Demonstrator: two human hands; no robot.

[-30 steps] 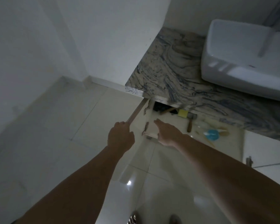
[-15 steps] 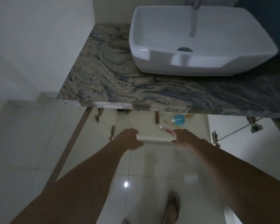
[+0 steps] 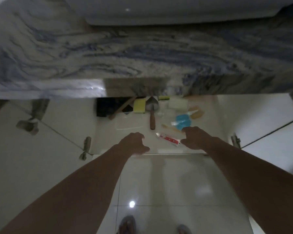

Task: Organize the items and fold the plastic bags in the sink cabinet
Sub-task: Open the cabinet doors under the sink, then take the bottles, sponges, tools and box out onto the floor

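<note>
The sink cabinet stands open under the marble counter, and its white floor (image 3: 108,132) holds scattered items. A red and white tube (image 3: 169,140) lies near the front edge. Behind it are a blue plastic piece (image 3: 182,120), a trowel with a wooden handle (image 3: 152,114), a yellow sponge (image 3: 139,106), a white block (image 3: 178,103) and something black (image 3: 107,107) at the back left. My left hand (image 3: 134,143) hovers over the front edge with loosely curled fingers, holding nothing. My right hand (image 3: 195,137) reaches in beside the tube, fingers relaxed.
The marble counter (image 3: 142,53) overhangs the cabinet, with the white basin (image 3: 159,10) on it. Both cabinet doors are swung open: the left door (image 3: 41,149) and the right door (image 3: 269,132). Glossy floor tiles and my sandalled feet (image 3: 127,224) lie below.
The view has dropped closer to the cabinet, so more of the items inside show. Both hands have moved slightly forward over the cabinet's front edge.
</note>
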